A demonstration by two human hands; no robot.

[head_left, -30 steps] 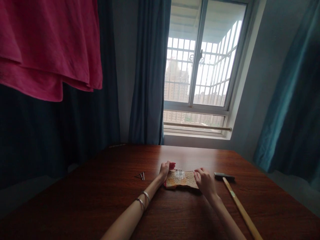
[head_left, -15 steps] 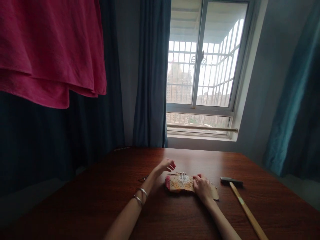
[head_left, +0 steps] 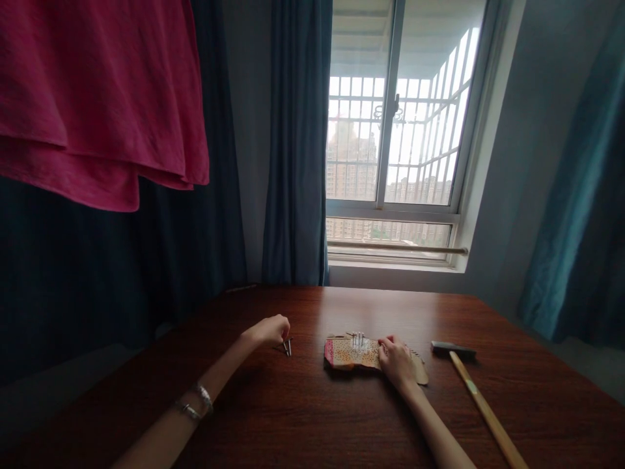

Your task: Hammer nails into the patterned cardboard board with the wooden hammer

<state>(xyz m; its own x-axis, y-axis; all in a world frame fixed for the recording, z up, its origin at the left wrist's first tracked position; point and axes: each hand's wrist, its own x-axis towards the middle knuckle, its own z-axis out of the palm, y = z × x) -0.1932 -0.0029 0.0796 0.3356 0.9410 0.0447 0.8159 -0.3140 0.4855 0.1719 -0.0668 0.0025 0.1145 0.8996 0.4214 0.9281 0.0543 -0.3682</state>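
Beside loose nails, my left hand is hanging; atop a spotted board, my right hand is resting.
My hands are sitting well apart; whether either is gripping, I cannot tell. Just left of the right hand, upright nails are standing on the board, which I am judging light and fairly stiff, best held at its plain end. I am rating the loose nails slick and rigid, best pinched mid-shank. Right of that hand, a hammer is lying, probably head-heavy.
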